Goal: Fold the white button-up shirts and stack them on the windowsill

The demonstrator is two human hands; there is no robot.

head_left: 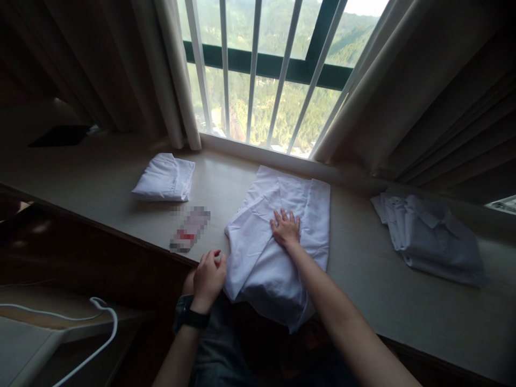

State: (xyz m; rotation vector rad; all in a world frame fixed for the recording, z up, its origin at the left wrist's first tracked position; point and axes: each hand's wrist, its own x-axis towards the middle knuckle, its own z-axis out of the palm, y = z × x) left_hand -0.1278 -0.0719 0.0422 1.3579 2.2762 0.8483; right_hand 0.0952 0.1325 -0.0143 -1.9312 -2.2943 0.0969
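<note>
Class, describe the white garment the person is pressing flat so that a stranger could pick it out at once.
Start at the barred window and drop to the ledge below it. The white garment lies in the middle, its near end hanging over the edge, the right hand flat on it. Unlike the folded bundle and crumpled shirt, it is half-folded.

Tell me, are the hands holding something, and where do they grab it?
The right hand lies flat on the middle of the white shirt, pressing, not gripping. The left hand is at the shirt's left edge; whether it pinches the cloth cannot be told.
</note>
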